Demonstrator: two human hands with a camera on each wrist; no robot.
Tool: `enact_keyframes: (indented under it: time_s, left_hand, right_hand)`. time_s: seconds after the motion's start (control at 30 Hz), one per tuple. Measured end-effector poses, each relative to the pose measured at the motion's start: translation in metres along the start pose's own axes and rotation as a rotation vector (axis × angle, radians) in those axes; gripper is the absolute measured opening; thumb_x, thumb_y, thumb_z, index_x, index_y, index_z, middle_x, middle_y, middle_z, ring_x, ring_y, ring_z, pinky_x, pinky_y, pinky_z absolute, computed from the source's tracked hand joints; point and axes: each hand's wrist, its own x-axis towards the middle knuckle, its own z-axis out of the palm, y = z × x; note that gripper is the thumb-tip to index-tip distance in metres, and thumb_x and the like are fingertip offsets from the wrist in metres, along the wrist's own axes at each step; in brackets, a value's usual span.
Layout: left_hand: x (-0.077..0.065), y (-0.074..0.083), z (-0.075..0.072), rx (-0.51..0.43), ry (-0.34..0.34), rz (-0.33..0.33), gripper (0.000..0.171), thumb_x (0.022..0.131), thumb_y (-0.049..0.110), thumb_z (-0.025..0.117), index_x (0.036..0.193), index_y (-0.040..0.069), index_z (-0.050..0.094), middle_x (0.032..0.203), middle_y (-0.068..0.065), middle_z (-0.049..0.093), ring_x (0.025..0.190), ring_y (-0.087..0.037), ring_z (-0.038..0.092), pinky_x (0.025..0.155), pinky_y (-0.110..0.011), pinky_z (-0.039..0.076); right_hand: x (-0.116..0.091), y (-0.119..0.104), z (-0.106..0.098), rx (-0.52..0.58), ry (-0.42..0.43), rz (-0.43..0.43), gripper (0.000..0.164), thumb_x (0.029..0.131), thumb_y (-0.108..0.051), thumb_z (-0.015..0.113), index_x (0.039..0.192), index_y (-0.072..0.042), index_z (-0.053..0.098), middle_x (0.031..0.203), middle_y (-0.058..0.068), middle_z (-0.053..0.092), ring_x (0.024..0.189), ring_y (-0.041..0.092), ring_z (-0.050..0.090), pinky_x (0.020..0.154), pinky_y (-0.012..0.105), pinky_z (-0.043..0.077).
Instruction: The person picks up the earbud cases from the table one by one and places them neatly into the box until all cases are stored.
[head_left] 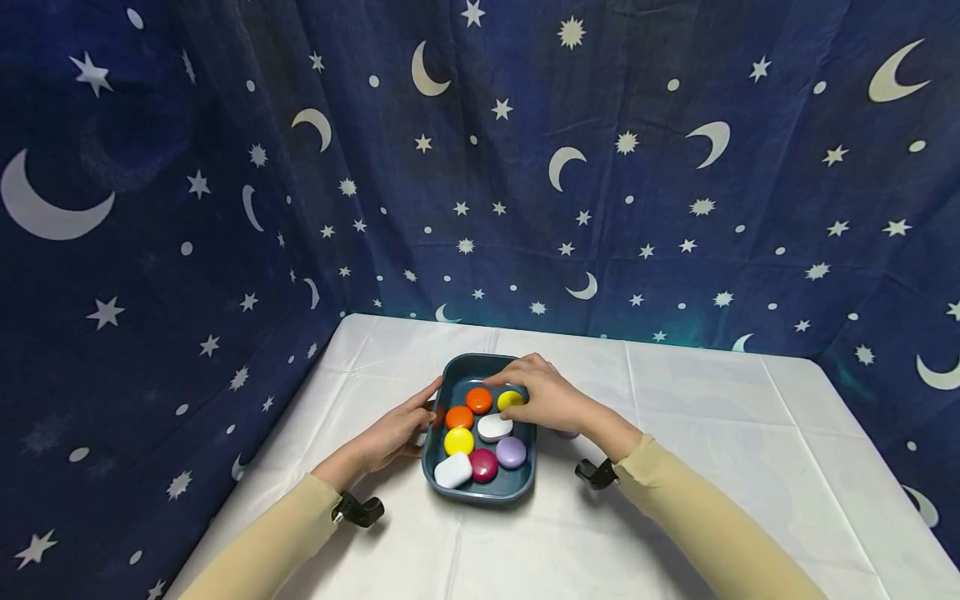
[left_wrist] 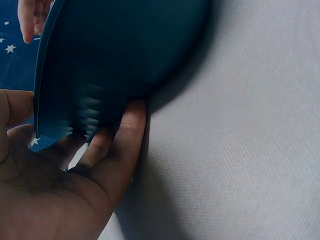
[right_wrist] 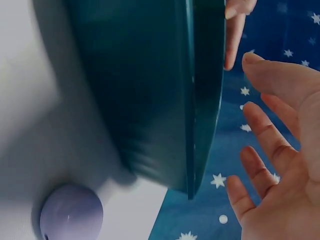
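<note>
A dark teal tray [head_left: 480, 497] with rounded corners holds several glossy, pebble-shaped pieces. Among them are two orange pieces [head_left: 479, 401], two yellow pieces [head_left: 459, 442], two white pieces [head_left: 453, 471], a crimson piece [head_left: 483, 465] and a lilac piece [head_left: 511, 452]. My left hand [head_left: 393, 435] holds the tray's left side, its thumb at the rim and its fingers against the outer wall [left_wrist: 100, 45]. Over the tray's right rim, my right hand [head_left: 551, 396] hovers with fingers spread. In the right wrist view, nothing shows between its fingers [right_wrist: 270, 132].
Outside the tray, a lilac piece [right_wrist: 72, 215] lies on the white tablecloth [head_left: 675, 400], mostly hidden behind the right hand in the head view. A dark blue curtain [head_left: 510, 167] with moons and stars hangs behind the table and on its left.
</note>
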Motion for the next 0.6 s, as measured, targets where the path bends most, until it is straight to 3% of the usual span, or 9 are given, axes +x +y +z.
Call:
enact_keyframes:
  time_s: [0.13, 0.4, 0.6]
  left_hand:
    - [-0.001, -0.001, 0.000, 0.003, 0.007, -0.003, 0.068, 0.101, 0.021, 0.049, 0.163, 0.038, 0.027, 0.157, -0.017, 0.032, 0.122, -0.035, 0.050, 0.089, -0.054, 0.054]
    - [-0.001, 0.000, 0.000, 0.007, -0.004, -0.001, 0.068, 0.102, 0.021, 0.049, 0.163, 0.037, 0.025, 0.154, -0.017, 0.033, 0.120, -0.033, 0.053, 0.089, -0.052, 0.054]
    - [-0.002, 0.000, 0.000, 0.016, -0.010, 0.012, 0.068, 0.102, 0.021, 0.047, 0.164, 0.036, 0.024, 0.155, -0.017, 0.033, 0.121, -0.034, 0.054, 0.089, -0.053, 0.054]
  right_hand:
    - [-0.008, 0.003, -0.010, 0.051, 0.038, 0.024, 0.049, 0.086, -0.025, 0.083, 0.133, -0.031, 0.070, 0.131, -0.006, 0.062, 0.127, 0.022, 0.041, 0.104, 0.052, 0.038]
    - [-0.024, 0.016, -0.025, 0.112, 0.100, 0.069, 0.052, 0.086, -0.025, 0.082, 0.136, -0.026, 0.068, 0.127, -0.008, 0.063, 0.128, 0.022, 0.040, 0.105, 0.055, 0.038]
    - [-0.037, 0.029, -0.034, 0.117, 0.153, 0.045, 0.054, 0.085, -0.023, 0.084, 0.136, -0.021, 0.068, 0.122, -0.005, 0.065, 0.126, 0.023, 0.041, 0.104, 0.054, 0.036]
